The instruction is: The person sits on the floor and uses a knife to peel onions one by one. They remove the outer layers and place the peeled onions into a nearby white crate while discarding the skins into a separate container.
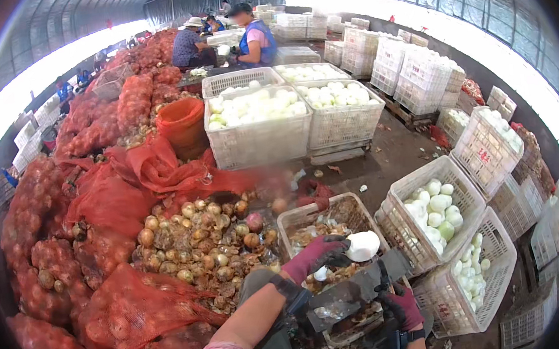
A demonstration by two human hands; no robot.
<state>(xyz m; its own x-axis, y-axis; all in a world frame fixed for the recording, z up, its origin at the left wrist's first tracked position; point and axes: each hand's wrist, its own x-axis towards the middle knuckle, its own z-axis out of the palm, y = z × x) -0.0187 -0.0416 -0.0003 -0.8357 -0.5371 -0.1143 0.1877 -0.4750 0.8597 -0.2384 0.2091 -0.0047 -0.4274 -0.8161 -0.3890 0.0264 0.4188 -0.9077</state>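
Observation:
My left hand [318,257], in a maroon and black work glove, reaches over a plastic crate [287,215] of onion skins. A peeled white onion [362,246] is at its fingertips; whether the fingers grip it is not plain. Below that hand a smaller white piece [321,273] shows. My right hand [402,307], gloved alike, is lower right beside a grey board [343,300] laid across the crate. Its fingers are curled around a dark upright tool, perhaps a knife, whose kind I cannot tell. Unpeeled onions [206,239] lie heaped left of the crate.
Crates of peeled onions [437,211] stand close on my right, and more crates [262,136] ahead. Red mesh sacks [137,304] fill the left side. An orange-red sack-lined container [182,128] stands beyond the heap. Two people [259,43] sit working farther off.

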